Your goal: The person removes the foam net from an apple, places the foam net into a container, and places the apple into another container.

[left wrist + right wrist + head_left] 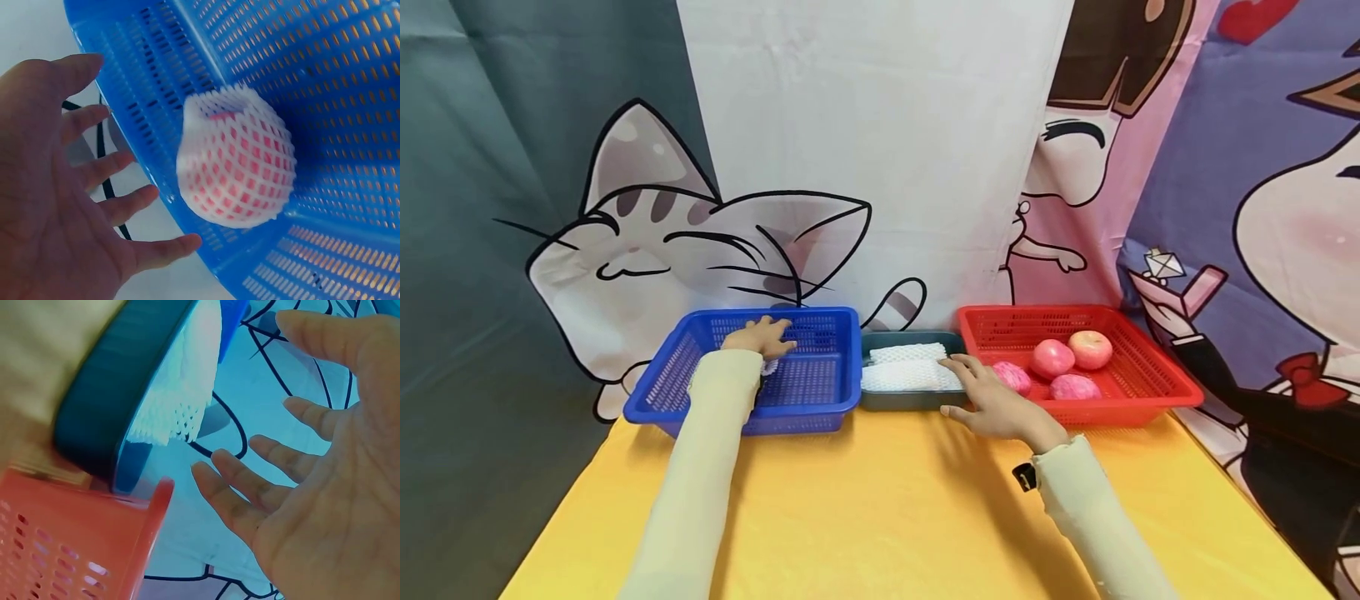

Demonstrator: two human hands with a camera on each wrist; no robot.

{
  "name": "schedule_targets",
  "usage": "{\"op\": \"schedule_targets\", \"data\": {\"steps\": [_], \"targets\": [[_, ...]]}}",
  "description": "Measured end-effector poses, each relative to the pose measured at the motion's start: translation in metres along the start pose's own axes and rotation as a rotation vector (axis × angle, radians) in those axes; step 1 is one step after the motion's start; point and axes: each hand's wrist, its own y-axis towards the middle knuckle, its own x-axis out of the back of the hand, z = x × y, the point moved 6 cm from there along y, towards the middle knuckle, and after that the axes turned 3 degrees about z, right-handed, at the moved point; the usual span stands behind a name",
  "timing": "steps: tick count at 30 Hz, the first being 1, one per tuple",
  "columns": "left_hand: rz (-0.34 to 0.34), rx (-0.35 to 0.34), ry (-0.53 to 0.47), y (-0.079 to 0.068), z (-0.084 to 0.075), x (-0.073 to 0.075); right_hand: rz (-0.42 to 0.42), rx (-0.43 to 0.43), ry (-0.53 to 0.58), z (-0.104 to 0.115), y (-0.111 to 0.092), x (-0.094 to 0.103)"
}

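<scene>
My left hand (758, 337) hangs above the blue basket (805, 410) with its fingers spread, holding nothing. Inside that basket a red apple in a white foam net sleeve (240, 162) lies in a corner, seen in the left wrist view, apart from the fingers. In the head view my arm and hand mostly hide it. My right hand (996, 404), fingers loosely extended, hovers by the right end of the dark green tray (910, 401). White foam net sleeves (906, 375) lie in the tray. Nothing is in the right palm in the right wrist view.
Several red apples (1052, 358) lie in the red basket (1157, 400) at the right. The dark green tray stands between the two baskets on the yellow tablecloth (865, 508). A printed cartoon curtain (880, 150) hangs right behind them.
</scene>
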Motion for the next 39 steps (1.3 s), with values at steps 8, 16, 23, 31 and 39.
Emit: {"op": "schedule_targets", "data": {"steps": [8,16,23,31,39], "targets": [[-0.009,0.011,0.03,0.001,0.023,-0.001,0.024,-0.006,-0.01,-0.003,-0.007,-0.007],[-0.016,0.038,-0.001,-0.01,0.035,-0.004,0.039,0.019,0.021,0.004,-0.015,-0.014],[-0.057,0.003,0.06,-0.005,0.039,0.0,0.03,0.058,0.029,0.009,-0.016,-0.017],[-0.122,-0.025,0.143,-0.004,0.031,0.012,0.048,0.063,0.024,0.006,-0.019,-0.024],[-0.037,0.027,0.101,-0.022,0.031,0.006,0.043,0.074,0.018,0.009,-0.02,-0.027]]}}
